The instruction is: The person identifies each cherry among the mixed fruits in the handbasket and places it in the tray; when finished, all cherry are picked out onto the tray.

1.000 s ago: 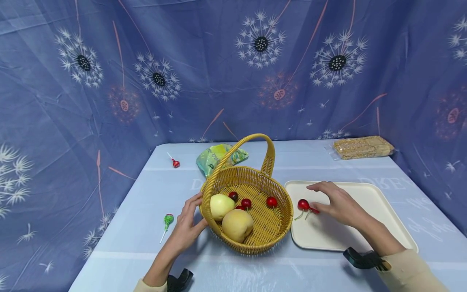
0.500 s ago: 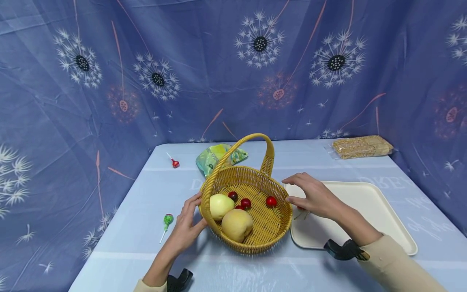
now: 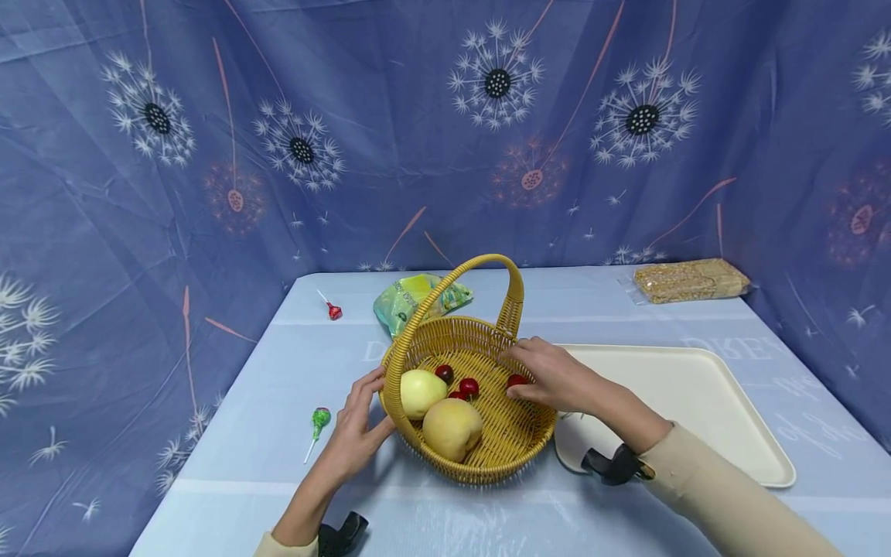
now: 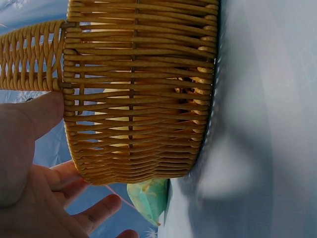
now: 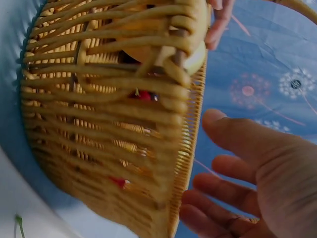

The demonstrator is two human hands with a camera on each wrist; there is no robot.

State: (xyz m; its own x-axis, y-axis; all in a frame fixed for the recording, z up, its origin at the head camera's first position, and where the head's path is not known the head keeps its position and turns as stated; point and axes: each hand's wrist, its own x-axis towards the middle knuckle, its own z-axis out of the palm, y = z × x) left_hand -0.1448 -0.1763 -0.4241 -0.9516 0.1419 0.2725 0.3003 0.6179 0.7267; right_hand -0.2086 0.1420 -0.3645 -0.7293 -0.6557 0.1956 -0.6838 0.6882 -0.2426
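Observation:
My left hand (image 3: 362, 425) rests against the outer left side of the wicker basket (image 3: 480, 469); in the left wrist view, its thumb touches the rim near the handle base and its other fingers spread loosely. My right hand (image 3: 553, 377) reaches over the basket's right rim, fingers loosely bent, partly covering a red cherry (image 3: 515, 381). Nothing shows between those fingers in the right wrist view. Inside the basket lie a pale yellow-green fruit (image 3: 421, 393), a peach-like fruit (image 3: 452, 428) and several cherries (image 3: 469, 387).
Right of the basket is a cream tray (image 3: 668, 402); my right arm covers most of the cherry spot there. Behind the basket sits a green packet (image 3: 400, 308). A red lollipop (image 3: 334, 312) and green lollipop (image 3: 321, 419) lie left. A wrapped grain bar (image 3: 692, 280) is far right.
My right hand has moved left from above the cherries on the tray to over the basket's right rim, its fingers now inside. The left hand and basket have stayed put.

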